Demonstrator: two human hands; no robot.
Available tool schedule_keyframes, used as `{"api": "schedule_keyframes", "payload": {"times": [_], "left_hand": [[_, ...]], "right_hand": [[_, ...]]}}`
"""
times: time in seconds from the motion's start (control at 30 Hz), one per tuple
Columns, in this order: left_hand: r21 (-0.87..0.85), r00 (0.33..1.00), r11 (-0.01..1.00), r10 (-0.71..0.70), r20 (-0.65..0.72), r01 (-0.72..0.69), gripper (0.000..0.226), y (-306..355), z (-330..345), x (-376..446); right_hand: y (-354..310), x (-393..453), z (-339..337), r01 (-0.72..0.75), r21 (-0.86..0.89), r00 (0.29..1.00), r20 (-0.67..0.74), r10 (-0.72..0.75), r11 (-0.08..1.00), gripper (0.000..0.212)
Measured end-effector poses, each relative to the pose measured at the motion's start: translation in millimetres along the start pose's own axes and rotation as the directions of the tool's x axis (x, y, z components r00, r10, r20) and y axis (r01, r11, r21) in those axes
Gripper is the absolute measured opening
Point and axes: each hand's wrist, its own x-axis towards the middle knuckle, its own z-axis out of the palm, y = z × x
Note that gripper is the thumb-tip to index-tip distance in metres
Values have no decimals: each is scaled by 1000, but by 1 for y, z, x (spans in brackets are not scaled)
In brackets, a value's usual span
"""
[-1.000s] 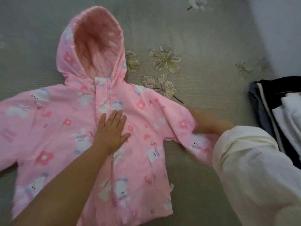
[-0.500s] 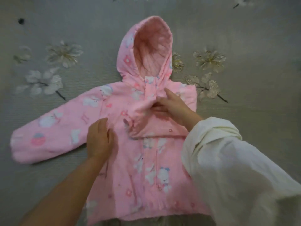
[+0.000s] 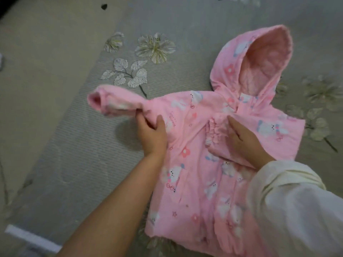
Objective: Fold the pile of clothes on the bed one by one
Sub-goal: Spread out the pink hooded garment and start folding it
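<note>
A small pink hooded jacket [image 3: 193, 175] with bunny and flower prints lies front up on the grey bed cover [image 3: 78, 164]. Its hood [image 3: 259, 60] points to the upper right. The right sleeve is folded across the chest, its ruffled cuff [image 3: 213, 132] near the middle. My right hand [image 3: 243, 140] rests flat on that folded sleeve, holding it down. My left hand [image 3: 152, 134] pinches the left sleeve [image 3: 118, 102] near the armpit and lifts it off the bed, the open cuff pointing left.
The bed cover carries printed flowers and leaves [image 3: 130, 73] above the lifted sleeve and more at the right edge [image 3: 323, 112]. A white strip [image 3: 31, 238] lies at the lower left. My cream-coloured sleeve [image 3: 293, 210] covers the jacket's lower right part.
The right sleeve was folded in over the chest and stays pressed there. My left hand moved from the jacket body to the left sleeve, took hold and raised it. The view swung left.
</note>
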Motion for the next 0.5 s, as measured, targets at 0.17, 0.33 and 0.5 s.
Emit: {"api": "schedule_keyframes", "payload": {"times": [0.17,0.33,0.5], "left_hand": [[11,227,562,316,921,-827,39,35,59,-46],[2,166,672,180,969,-740,35,38,82,-59],[253,535,581,386,751,-773,57,23,120,-15]], "right_hand": [[36,-16,-73,-186,28,931,-314,185,982,30],[83,-29,-132,-368,207,774,-472,422,907,35],[103,19,-142,-295,325,775,-469,424,899,24]]}}
